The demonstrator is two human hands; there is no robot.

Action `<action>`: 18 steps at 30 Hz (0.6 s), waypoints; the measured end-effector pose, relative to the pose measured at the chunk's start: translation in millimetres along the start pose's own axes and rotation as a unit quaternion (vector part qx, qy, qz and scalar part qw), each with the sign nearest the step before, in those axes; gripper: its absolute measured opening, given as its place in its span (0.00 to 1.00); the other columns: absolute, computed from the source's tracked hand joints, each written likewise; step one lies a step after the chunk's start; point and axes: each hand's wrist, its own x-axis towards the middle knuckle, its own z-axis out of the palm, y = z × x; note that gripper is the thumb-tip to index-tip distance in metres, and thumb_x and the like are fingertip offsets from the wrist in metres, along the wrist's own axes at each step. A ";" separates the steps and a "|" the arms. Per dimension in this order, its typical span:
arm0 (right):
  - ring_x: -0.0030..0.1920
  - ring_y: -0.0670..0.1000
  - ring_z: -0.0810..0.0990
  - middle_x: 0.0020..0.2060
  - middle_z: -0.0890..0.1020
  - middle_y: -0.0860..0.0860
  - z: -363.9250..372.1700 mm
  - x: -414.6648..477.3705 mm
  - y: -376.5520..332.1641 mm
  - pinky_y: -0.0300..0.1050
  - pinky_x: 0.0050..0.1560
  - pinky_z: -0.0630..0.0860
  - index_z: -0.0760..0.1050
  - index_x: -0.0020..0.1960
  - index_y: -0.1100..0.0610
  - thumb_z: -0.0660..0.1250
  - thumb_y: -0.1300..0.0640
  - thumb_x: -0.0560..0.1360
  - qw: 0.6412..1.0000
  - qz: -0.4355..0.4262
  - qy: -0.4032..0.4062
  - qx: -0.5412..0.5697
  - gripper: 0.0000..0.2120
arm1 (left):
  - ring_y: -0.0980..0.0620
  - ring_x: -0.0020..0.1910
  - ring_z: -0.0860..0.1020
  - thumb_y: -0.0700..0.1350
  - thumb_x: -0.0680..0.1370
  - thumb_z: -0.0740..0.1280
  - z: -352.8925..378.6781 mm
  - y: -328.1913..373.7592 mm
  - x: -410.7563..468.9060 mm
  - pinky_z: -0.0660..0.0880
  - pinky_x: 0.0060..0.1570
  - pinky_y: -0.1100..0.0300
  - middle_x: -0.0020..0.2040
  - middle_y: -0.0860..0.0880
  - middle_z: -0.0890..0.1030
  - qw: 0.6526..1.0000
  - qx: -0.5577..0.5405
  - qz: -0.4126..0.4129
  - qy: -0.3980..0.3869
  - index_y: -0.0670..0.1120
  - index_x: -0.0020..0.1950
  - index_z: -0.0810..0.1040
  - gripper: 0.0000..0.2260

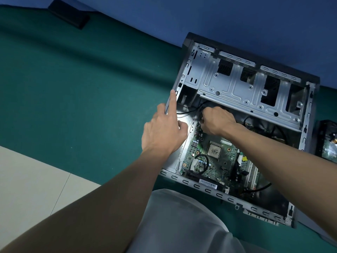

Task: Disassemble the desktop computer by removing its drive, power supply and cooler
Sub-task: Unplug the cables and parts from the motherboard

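**Under the drive cage: one hand reaches in, one braces the rim**

On the green mat (73, 88), the desktop computer (206, 189) lies on its side with the panel off, its far edge close to the blue wall (237, 15). The left hand (164, 130) rests on the case's left rim, index finger straight along the edge and thumb outside, gripping nothing. The right hand (217, 121) is in the narrow gap beneath the drive cage (237, 88), fingers curled round a dark part (209, 106) among black cables (which part, I cannot tell). The motherboard (215, 167) lies exposed nearer the person. Broad open mat spreads left of the case; a dark component (328, 143) sits just beside its right wall.
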 end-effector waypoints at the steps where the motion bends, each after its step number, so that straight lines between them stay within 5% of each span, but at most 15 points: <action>1: 0.31 0.48 0.67 0.33 0.70 0.51 -0.5 0.7 0.6 0.43 0.30 0.61 0.63 0.36 0.56 0.61 0.65 0.72 1.000 -0.002 -0.004 0.013 0.10 | 0.47 0.38 0.68 0.52 0.77 0.60 0.1 -0.1 -0.2 0.64 0.37 0.52 0.58 0.44 0.72 1.000 0.001 0.000 0.000 0.52 0.80 0.42 0.37; 4: 0.31 0.47 0.67 0.33 0.70 0.50 1.9 1.3 1.7 0.43 0.30 0.61 0.65 0.40 0.56 0.61 0.59 0.76 1.000 -0.004 -0.004 0.026 0.07 | 0.47 0.38 0.68 0.52 0.77 0.59 0.2 0.0 -0.2 0.64 0.37 0.52 0.58 0.44 0.72 1.000 0.001 0.001 -0.001 0.52 0.79 0.42 0.37; 7: 0.31 0.49 0.70 0.32 0.72 0.51 7.7 0.2 2.1 0.47 0.39 0.67 0.66 0.37 0.56 0.51 0.48 0.82 1.000 0.009 0.023 0.000 0.19 | 0.48 0.38 0.68 0.53 0.77 0.59 0.1 0.0 -0.3 0.64 0.36 0.52 0.58 0.44 0.72 1.000 0.001 0.001 0.000 0.52 0.79 0.42 0.37; 12: 0.30 0.50 0.65 0.31 0.67 0.52 3.2 -1.4 -2.9 0.48 0.38 0.65 0.62 0.34 0.56 0.60 0.64 0.72 0.999 0.022 0.021 0.023 0.11 | 0.48 0.38 0.67 0.53 0.77 0.59 -0.5 0.5 -0.5 0.63 0.37 0.52 0.58 0.44 0.72 1.000 0.000 -0.002 0.000 0.52 0.80 0.42 0.37; 16: 0.36 0.55 0.72 0.35 0.71 0.51 2.4 2.3 -0.6 0.47 0.38 0.67 0.67 0.44 0.57 0.61 0.62 0.73 0.999 0.011 -0.010 0.047 0.03 | 0.48 0.38 0.67 0.53 0.77 0.59 -0.2 0.2 -0.7 0.64 0.37 0.52 0.58 0.44 0.72 1.000 0.002 -0.002 -0.002 0.52 0.80 0.42 0.37; 18: 0.36 0.53 0.73 0.35 0.72 0.50 4.7 3.2 2.1 0.48 0.39 0.68 0.67 0.42 0.57 0.57 0.54 0.79 1.000 0.012 -0.004 0.017 0.09 | 0.47 0.38 0.68 0.53 0.77 0.59 -0.2 0.4 -0.9 0.64 0.37 0.52 0.58 0.44 0.72 1.000 0.003 -0.001 -0.003 0.52 0.80 0.42 0.37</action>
